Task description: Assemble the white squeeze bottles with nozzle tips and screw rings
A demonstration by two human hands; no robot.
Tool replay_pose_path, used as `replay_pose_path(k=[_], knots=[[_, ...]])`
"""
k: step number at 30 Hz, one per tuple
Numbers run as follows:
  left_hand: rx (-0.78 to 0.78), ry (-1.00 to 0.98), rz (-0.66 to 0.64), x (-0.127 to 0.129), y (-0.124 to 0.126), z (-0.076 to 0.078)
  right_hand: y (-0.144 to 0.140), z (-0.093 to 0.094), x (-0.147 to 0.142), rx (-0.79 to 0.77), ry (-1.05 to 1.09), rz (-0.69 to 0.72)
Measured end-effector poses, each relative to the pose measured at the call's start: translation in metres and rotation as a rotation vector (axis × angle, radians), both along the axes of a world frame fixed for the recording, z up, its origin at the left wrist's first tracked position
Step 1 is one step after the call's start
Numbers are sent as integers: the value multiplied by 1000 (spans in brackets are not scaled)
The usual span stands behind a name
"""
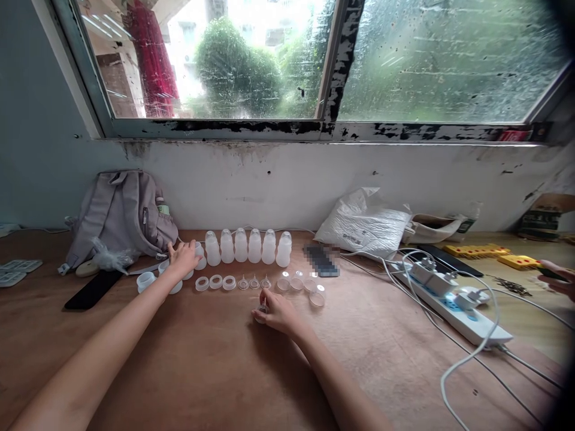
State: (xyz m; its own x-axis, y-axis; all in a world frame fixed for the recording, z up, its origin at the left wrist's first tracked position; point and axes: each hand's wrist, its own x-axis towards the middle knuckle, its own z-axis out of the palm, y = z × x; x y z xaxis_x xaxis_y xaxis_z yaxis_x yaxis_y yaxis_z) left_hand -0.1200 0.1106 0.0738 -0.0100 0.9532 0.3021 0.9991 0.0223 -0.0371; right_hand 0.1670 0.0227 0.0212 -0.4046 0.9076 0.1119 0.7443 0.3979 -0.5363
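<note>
My left hand [183, 261] reaches over a group of white translucent cups at the left, thumb and fingers apart. Its fingertips are right beside a white cup [200, 256]; whether they touch it I cannot tell. My right hand [279, 314] is low over the table, its fingers pinched on a small clear piece [262, 309], mostly hidden by the fingers. Beyond the hands stands a row of frosted baby bottles [241, 245]. In front of them lie white rings [215, 281], clear teats [254, 282] and round clear discs [296, 282].
A grey backpack [123, 215] and a black phone [93, 290] are at the left. A silvery plastic bag [366, 221], a power strip [453, 305] and loose white cables occupy the right. Another person's hand [559, 280] is near yellow pieces [518, 262] at far right.
</note>
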Motion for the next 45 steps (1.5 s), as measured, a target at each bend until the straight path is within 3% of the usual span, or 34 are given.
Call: replay_pose_path(k=[13,16,18,20,25,28,34,39,42,45], knots=[[-64,3,42,0,6,-3,3,-6,-3,21,16,35],[75,11,34,7,-4,2,4,-9,-4,31,2,24],[222,-7,-59,16,-18,3,5,-13,-5,48,-8,24],[259,-74,-211,30,-36,-1,6,-17,-7,79,0,36],[12,-224,-653,71,-85,-31,6,-25,-14,117,81,40],[-53,-289,-752,91,-100,-49,6,-29,-17,104,167,30],[-60,-369,-767,102,-103,-70,5,-29,-20,58,293,22],[-78,-405,-723,95,-104,-70,3,-28,-30,0,387,52],[-87,-427,-688,89,-104,-67,6,-27,-36,-32,515,-39],[-92,-395,-585,79,-102,-63,16,-27,-40,48,580,-183]])
